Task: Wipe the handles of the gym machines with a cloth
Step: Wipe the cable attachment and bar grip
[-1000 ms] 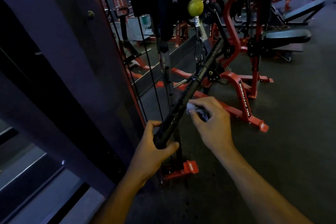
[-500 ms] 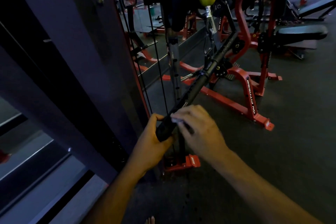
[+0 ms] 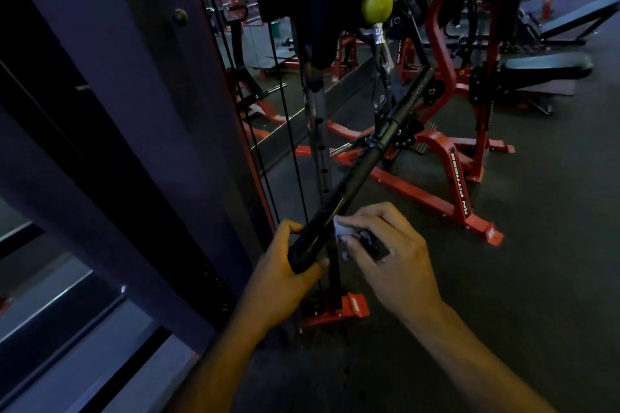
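A long black bar handle hangs slanted from a cable under a yellow-green ball stopper. My left hand grips the bar's near end from below. My right hand holds a small crumpled cloth, white with dark patches, just right of the bar near that end. The cloth's white edge touches the bar's side. Most of the cloth is hidden under my fingers.
A dark purple machine column with black cables stands at the left. Red machine frames and a padded bench fill the back right. A red foot bracket sits on the dark rubber floor below my hands.
My right hand slid the cloth down the bar toward my left hand, then drew back slightly to the bar's right side. The left hand kept its grip on the bar's end.
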Action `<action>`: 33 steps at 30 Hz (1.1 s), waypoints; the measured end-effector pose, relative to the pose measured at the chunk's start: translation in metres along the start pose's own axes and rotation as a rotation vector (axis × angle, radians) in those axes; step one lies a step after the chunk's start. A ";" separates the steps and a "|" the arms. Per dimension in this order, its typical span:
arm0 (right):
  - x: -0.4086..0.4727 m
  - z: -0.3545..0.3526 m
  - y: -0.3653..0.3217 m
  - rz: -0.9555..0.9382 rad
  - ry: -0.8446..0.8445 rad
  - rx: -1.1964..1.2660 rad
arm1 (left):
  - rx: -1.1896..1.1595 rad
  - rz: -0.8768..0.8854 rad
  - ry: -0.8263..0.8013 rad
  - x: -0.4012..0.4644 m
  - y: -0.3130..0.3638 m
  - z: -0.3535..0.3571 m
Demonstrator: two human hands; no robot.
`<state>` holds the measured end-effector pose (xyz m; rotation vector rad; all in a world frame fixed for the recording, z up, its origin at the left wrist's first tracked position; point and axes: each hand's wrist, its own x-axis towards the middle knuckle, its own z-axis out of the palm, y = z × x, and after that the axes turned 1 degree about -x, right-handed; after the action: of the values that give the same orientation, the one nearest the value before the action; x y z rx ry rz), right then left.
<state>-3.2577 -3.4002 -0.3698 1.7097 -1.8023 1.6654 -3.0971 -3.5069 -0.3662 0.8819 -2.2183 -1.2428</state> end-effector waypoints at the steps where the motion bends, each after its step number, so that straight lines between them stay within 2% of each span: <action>1: -0.001 0.001 0.000 0.018 -0.009 0.017 | 0.022 -0.009 -0.031 0.001 0.002 -0.002; 5: 0.001 -0.002 -0.001 0.056 0.041 -0.037 | 0.093 -0.037 -0.125 0.015 0.019 -0.014; 11: 0.002 -0.019 -0.010 0.115 0.064 0.076 | -0.016 -0.010 -0.077 0.013 0.047 -0.007; 16: -0.008 -0.023 -0.010 0.170 0.082 0.089 | -0.019 0.107 0.112 -0.018 0.025 0.007; 18: -0.009 -0.018 -0.017 0.145 0.054 0.085 | -0.020 0.116 0.171 -0.023 0.018 0.008; 23: -0.012 -0.006 -0.041 0.059 -0.008 0.058 | -0.080 0.189 0.197 -0.028 0.024 0.005; 27: -0.009 -0.012 -0.030 -0.115 -0.157 -0.067 | -0.088 0.139 0.299 -0.023 0.026 0.006; 31: 0.019 -0.022 -0.011 -0.013 0.048 -0.089 | -0.093 0.107 0.338 -0.023 0.033 0.013; 33: 0.020 -0.012 -0.023 -0.029 0.029 -0.066 | -0.072 0.125 0.335 -0.023 0.033 0.016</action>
<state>-3.2532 -3.3965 -0.3372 1.6674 -1.7900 1.5929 -3.1019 -3.4685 -0.3470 0.8405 -1.9211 -1.0261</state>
